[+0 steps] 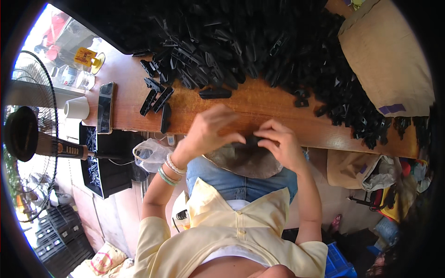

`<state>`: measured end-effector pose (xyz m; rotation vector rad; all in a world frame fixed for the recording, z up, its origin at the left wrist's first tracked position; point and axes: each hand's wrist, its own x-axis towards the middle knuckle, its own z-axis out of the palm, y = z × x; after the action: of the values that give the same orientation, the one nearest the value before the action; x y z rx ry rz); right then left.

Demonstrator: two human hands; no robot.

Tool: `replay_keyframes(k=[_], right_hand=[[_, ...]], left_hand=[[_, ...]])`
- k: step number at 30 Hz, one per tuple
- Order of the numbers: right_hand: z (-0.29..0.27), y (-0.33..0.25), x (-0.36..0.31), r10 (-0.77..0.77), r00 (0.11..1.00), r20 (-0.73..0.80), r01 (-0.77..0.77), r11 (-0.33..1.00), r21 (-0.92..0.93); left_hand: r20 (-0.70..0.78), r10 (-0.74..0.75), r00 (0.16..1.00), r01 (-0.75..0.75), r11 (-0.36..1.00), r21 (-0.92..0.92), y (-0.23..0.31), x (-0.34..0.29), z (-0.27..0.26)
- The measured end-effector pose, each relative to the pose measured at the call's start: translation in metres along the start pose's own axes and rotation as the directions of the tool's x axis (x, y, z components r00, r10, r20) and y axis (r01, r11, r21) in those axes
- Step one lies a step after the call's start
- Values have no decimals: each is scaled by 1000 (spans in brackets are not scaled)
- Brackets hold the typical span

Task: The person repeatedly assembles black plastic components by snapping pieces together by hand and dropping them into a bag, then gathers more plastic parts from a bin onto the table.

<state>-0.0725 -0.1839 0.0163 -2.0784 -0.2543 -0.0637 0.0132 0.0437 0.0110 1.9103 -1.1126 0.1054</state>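
Observation:
My left hand [214, 131] is held over the near edge of the wooden table, slightly blurred, thumb and fingers apart with nothing between them. Beside it, my right hand [281, 142] has its fingertips pinched on a small black plastic piece [252, 139], whose exact kind is too dark to make out. A grey-brown cloth [259, 163] lies across my lap below both hands. Several slim black plastic parts [163, 99] are set apart on the table left of my hands, and one more black part [215, 93] lies just beyond them.
A large heap of black plastic parts [222, 51] covers the far side of the wooden table [259, 104]. A brown sack [387, 60] stands at the right. To the left are a phone [106, 107], a white cup [77, 108], a fan [28, 134] and a black bin [109, 178].

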Motion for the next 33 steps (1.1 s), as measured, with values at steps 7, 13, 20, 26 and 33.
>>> replay_keyframes(k=[7, 13, 20, 26, 33], right_hand=[[-36, 9, -3, 74, 968, -241, -93, 993, -70], [-47, 40, 10, -228, 870, -438, -139, 737, -661], [-13, 28, 8, -196, 886, -421, 51, 942, -333], [4, 13, 9, 304, 841, -448, -57, 872, 486], [-12, 18, -1, -70, 919, -389, -40, 963, -267]], left_hand=[[-154, 2, 988, 93, 788, 608, -20, 6, -12], [-100, 90, 991, -17, 823, 568, -5, -14, 9], [-111, -118, 987, 159, 839, 520, 16, 1, 12], [-1, 17, 1000, -16, 959, 285, 14, 4, 23], [-117, -115, 986, 138, 969, 206, 4, -5, 19]])
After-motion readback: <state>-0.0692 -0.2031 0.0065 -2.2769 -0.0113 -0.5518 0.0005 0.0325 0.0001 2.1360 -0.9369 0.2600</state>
